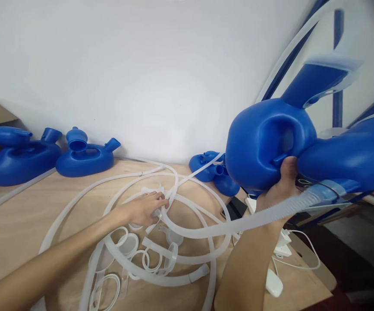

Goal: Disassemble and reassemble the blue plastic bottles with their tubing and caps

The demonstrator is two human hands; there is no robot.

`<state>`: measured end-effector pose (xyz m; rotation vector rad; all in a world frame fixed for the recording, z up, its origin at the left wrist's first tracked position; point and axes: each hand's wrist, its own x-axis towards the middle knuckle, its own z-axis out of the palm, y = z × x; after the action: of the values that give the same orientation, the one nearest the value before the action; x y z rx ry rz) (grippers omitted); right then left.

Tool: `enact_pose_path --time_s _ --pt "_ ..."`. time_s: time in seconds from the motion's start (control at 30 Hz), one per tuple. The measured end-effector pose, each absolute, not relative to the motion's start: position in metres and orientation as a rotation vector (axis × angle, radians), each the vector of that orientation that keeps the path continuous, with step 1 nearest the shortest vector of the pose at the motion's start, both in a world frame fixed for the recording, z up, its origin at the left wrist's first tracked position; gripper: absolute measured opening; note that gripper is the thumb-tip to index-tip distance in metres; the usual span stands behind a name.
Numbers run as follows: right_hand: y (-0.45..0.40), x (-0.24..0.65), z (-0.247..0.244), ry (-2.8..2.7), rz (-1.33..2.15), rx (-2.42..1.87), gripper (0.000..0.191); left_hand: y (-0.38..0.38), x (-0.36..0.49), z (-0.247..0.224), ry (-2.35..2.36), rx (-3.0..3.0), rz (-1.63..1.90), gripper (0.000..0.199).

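Note:
My right hand (pixel 280 190) is raised at the right, its thumb over the handle opening of a blue plastic urinal bottle (pixel 241 138). A translucent cap (pixel 334 62) covers that bottle's angled neck. Against it on the right is a second blue bottle (pixel 355 151), and a clear flexible hose (pixel 238 226) joined to its spout crosses in front of my right wrist. Whether the same hand also supports this second bottle is hidden. Over the table, my left hand (pixel 148 209) has its fingers curled down among translucent tubing and small plastic parts; what they grip is hidden.
Loops of tubing (pixel 60 220), white rings (pixel 109 289) and clear caps (pixel 130 246) lie on the wooden table (pixel 15 242). More blue bottles (pixel 85 164) stand along the wall. A phone (pixel 235 209), white chargers (pixel 282 246) and cables are at the right edge.

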<state>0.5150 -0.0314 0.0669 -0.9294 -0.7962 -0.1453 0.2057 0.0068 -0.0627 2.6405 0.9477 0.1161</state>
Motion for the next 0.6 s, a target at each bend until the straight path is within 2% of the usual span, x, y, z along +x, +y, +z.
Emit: enact_pose_path --time_s 0.07,0.17,0.23,0.5,0.6 --pt "-0.044 0.506 0.074 -0.748 -0.202 -0.882 0.089 0.005 0.203 -0.062 0.908 2.608 0.079 0.039" --pt "-0.059 0.503 0.081 -0.787 -0.371 -0.88 0.063 0.003 0.199 -0.06 0.924 2.596 0.127 0.029" --pt "-0.065 0.507 0.082 -0.844 -0.459 -0.854 0.055 0.004 0.197 -0.061 0.97 2.591 0.219 0.024" --pt "-0.067 0.519 0.079 -0.871 -0.56 -0.932 0.058 0.009 0.193 -0.07 1.043 2.443 0.336 0.032" --pt "-0.063 0.518 0.083 -0.873 -0.529 -0.911 0.06 0.009 0.196 -0.071 1.194 2.386 0.34 0.027"
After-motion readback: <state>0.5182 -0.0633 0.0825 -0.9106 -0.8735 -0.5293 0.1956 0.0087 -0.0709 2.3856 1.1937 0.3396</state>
